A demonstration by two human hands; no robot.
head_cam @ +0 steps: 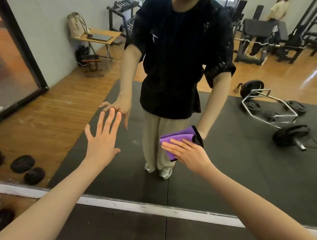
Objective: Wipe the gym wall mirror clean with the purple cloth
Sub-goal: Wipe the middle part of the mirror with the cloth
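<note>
Right hand (189,155) pressed purple cloth (179,137) flat on mirror (225,170), fingers straight; left hand (101,140) spread, steadying on glass. Best: even pressure, overlapping strokes.

Under the right grip (187,153) the purple cloth (179,137) is soft, matt microfibre with black stitched edging, folded against the glossy, reflective glass of the mirror (225,161). Below both grips, the floor mat (119,228) looks like matt black rubber; the baseboard (130,206) is scuffed white paint.
</note>
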